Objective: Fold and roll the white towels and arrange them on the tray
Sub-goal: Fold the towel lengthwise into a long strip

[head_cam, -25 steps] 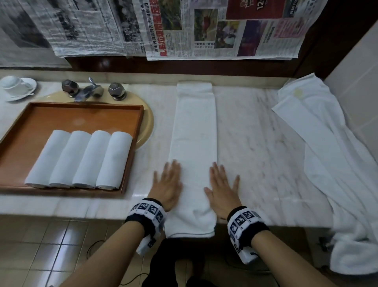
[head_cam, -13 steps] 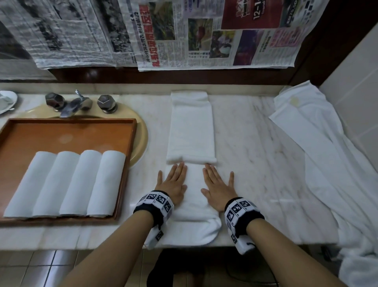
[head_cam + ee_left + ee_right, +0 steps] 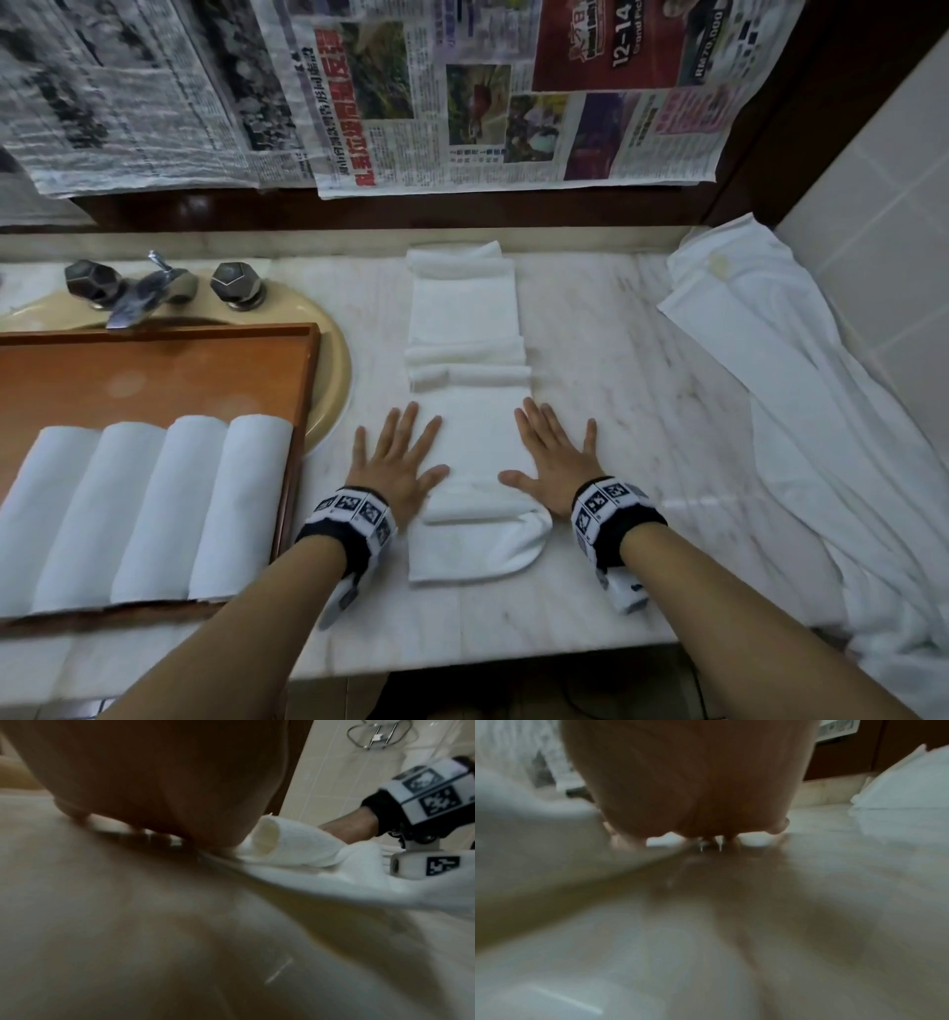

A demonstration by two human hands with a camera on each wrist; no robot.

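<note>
Hands spread apart since earlier: left hand, right hand flat, fingers splayed, flanking towel; newspaper reads "12-14".

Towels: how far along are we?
Done: four rolls lie side by side in the tray. In hand: left hand and right hand press flat beside a folded towel, not yet rolled. Left: the loose towel at right.
</note>
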